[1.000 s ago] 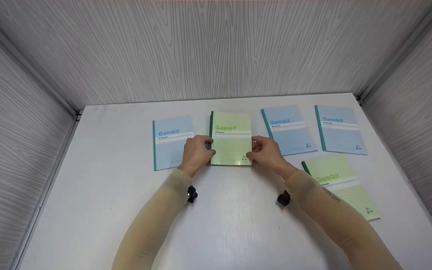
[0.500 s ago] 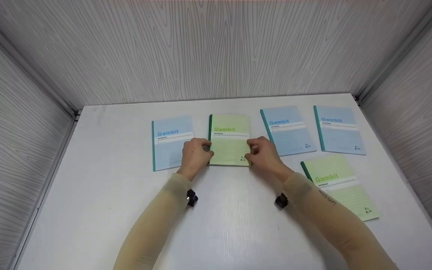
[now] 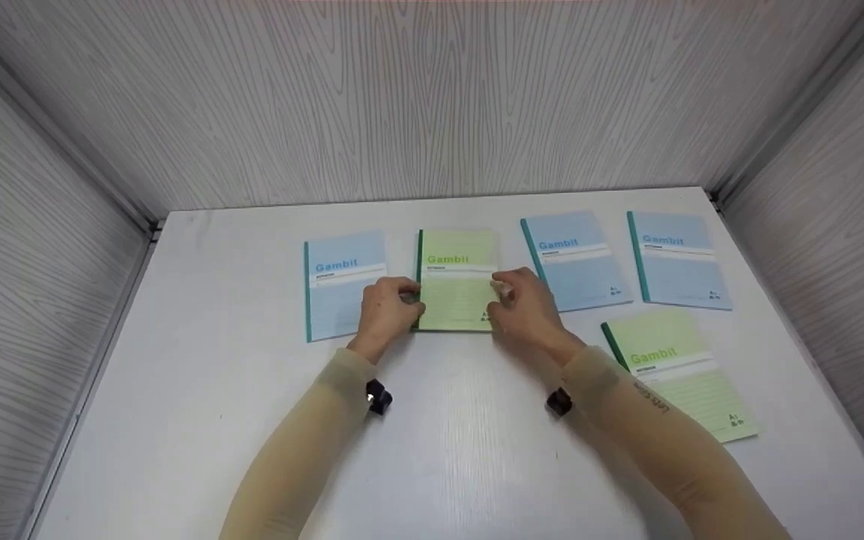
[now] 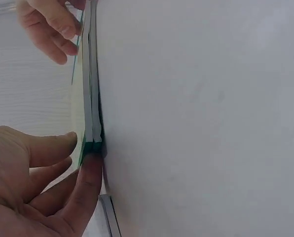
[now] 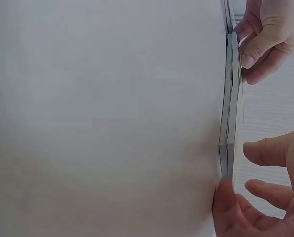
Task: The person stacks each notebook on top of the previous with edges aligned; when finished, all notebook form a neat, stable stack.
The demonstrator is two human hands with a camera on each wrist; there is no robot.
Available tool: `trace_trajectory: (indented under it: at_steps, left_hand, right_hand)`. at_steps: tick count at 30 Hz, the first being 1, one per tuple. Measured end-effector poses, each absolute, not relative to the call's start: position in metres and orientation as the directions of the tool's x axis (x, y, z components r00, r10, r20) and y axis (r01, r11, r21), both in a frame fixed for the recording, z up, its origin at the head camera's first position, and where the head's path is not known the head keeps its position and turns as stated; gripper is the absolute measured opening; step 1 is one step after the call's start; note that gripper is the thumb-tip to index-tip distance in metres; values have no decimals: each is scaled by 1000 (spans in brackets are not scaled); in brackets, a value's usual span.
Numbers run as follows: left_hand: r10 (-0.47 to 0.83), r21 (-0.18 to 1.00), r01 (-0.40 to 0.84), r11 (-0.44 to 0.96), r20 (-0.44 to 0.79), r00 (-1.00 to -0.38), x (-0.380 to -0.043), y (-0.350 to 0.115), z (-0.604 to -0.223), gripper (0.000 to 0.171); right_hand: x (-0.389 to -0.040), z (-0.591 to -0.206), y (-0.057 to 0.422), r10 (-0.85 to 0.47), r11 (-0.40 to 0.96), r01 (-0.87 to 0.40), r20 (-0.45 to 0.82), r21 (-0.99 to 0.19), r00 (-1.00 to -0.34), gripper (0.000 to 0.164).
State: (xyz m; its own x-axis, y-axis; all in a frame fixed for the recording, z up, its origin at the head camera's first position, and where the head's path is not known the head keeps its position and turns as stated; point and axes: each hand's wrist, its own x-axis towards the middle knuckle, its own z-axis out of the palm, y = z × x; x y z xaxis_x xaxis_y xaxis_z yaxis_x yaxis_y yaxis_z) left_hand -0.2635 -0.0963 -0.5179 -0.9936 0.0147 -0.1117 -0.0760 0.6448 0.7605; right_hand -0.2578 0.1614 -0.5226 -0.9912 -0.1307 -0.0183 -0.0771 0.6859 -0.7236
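Two stacked notebooks lie flat on the white table (image 3: 447,450). The upper one is a light green notebook (image 3: 458,300) with a dark green spine; the lower one's cover is hidden. Both page edges (image 4: 90,98) show in the left wrist view. On the spine side, my left hand (image 3: 387,311) has its fingers curled at the edge and thumb over the cover's border. At the opposite edge, my right hand (image 3: 529,307) holds the stack likewise, a fingertip against the notebooks' corner (image 5: 226,168) in the right wrist view.
A blue notebook (image 3: 338,296) lies left of the stack, partly behind my left hand. Two more blue notebooks, one nearer (image 3: 578,262) and one farther right (image 3: 681,259), lie at the right. My right forearm overlaps another green notebook (image 3: 691,367). Wood-patterned panels (image 3: 432,97) border the table.
The upper green notebook has settled slightly toward me and to the left, over the lower one. Both hands have shifted a little left with it. The other notebooks lie as before.
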Motion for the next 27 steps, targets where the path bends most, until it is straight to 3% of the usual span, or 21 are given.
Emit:
trace_trajectory:
  at_steps: [4, 9, 17, 27]
  left_hand:
    - [34, 779, -79, 622, -128, -991, -262, -113, -511, 37]
    - [32, 786, -91, 612, -140, -990, -258, -140, -501, 41]
    - [6, 772, -79, 631, -107, -994, -257, -190, -494, 48]
    - [-66, 717, -179, 673, -183, -981, -254, -234, -490, 57]
  right_hand:
    - [-260, -517, 144, -133, 714, -128, 46, -688, -990, 55]
    - [-265, -507, 118, -209, 641, -171, 44, -748, -977, 54]
    - [-274, -493, 72, -311, 558, -83, -115, -825, -944, 68]
    - [-291, -484, 18, -401, 528, -11, -238, -849, -884, 78]
